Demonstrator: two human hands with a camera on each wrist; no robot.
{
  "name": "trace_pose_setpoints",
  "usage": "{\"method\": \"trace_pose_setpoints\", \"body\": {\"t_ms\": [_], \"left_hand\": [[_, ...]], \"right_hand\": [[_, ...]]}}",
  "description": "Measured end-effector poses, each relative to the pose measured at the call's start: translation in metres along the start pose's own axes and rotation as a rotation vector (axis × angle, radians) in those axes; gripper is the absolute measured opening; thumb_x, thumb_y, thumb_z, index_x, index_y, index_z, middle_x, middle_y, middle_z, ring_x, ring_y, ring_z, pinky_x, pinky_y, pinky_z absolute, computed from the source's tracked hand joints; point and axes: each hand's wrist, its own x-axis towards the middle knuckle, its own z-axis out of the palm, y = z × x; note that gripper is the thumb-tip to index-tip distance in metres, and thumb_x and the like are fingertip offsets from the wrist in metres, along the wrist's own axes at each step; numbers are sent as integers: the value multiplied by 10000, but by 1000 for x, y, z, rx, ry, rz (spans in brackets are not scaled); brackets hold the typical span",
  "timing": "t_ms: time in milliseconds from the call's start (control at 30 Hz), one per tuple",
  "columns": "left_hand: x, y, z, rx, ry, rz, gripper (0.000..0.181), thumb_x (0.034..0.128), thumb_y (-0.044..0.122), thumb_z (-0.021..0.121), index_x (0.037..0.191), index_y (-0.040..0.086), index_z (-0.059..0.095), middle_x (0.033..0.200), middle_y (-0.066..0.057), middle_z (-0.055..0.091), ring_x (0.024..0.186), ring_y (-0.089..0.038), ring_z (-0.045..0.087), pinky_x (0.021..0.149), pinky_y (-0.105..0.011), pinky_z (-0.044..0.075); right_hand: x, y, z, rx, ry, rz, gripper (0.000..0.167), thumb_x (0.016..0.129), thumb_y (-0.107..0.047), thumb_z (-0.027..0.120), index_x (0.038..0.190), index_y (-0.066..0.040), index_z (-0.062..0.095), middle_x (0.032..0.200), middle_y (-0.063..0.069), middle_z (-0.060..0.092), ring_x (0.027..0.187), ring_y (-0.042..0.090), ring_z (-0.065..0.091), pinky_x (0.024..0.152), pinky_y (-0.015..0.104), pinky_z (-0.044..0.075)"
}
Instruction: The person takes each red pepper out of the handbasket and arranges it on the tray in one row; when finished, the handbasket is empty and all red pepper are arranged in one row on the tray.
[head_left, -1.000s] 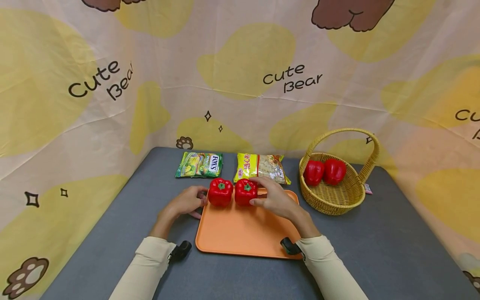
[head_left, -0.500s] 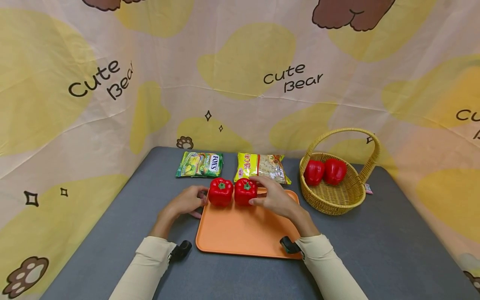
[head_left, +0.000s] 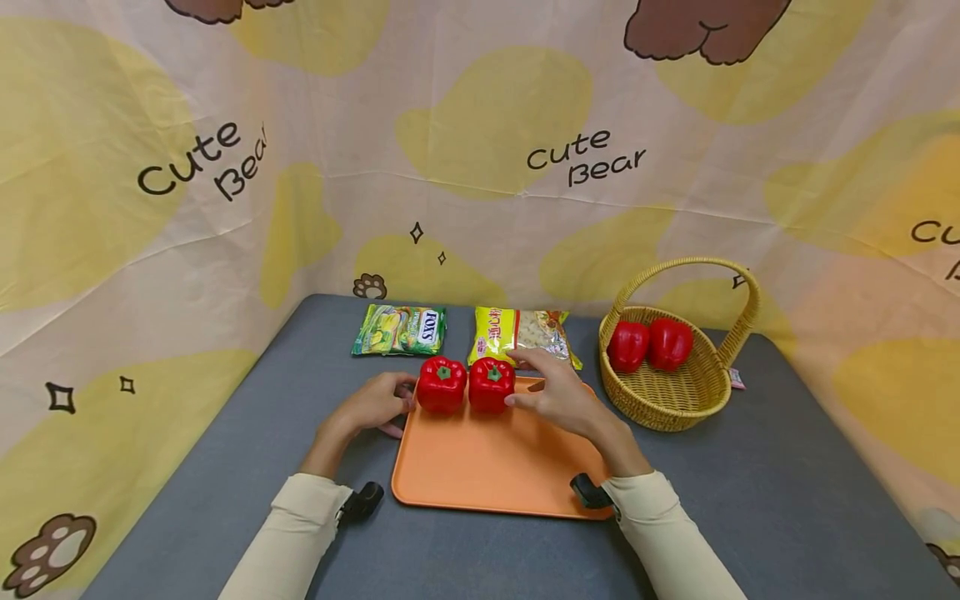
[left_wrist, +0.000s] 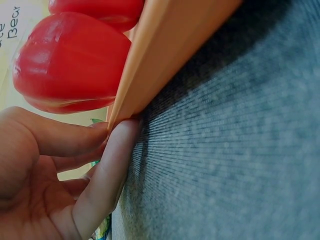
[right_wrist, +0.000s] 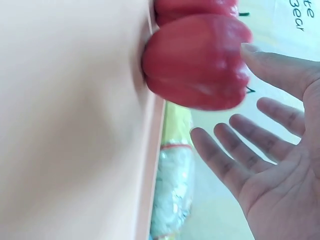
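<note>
Head view: two red peppers stand upright, side by side, at the far edge of an orange tray [head_left: 480, 467] on the grey table [head_left: 465, 554].
Left hand: the left hand [head_left: 372, 402] pinches the tray's rim near its far left corner, digits closed on the edge, beside the left pepper [head_left: 441, 396].
Right hand: the right hand [head_left: 561, 397] holds nothing; thumb and fingers stand well apart, the fingers extended.
Right pepper: the right pepper [head_left: 491, 396] sits beside the right thumb [right_wrist: 280, 70], whose tip overlaps it in the right wrist view; whether they touch, I cannot tell. The other fingers are clear of it.
Basket: the wicker basket [head_left: 637, 406], right of the tray, holds two more peppers [head_left: 670, 343].
Packets: a green packet [head_left: 397, 330] and a yellow packet [head_left: 495, 327] lie beyond the tray.
</note>
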Motion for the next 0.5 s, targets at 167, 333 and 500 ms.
{"method": "trace_pose_setpoints", "body": {"t_ms": [167, 333, 500], "left_hand": [[0, 0, 0, 3, -1, 0, 491, 977, -18, 547, 1463, -89, 528, 1089, -174, 641, 928, -230, 642, 624, -383, 668], [0, 0, -1, 5, 6, 6, 485, 989, -1, 576, 1464, -90, 530, 1112, -187, 644, 952, -240, 650, 624, -389, 669], [-2, 2, -1, 6, 4, 5, 490, 987, 3, 571, 1465, -93, 525, 1110, -185, 643, 941, -237, 647, 627, -390, 669]], "right_hand": [[-11, 1, -17, -55, 45, -52, 658, 916, -141, 838, 1513, -88, 566, 1463, 152, 594, 1281, 400, 626, 1002, 539, 598], [-24, 3, -36, -147, 80, -65, 633, 901, -137, 852, 1478, -71, 599, 1442, 143, 610, 1238, 360, 642, 962, 524, 619], [-37, 9, -55, -201, 122, -77, 589, 885, -112, 860, 1429, -53, 642, 1331, 118, 671, 1157, 296, 671, 915, 528, 635]]}}
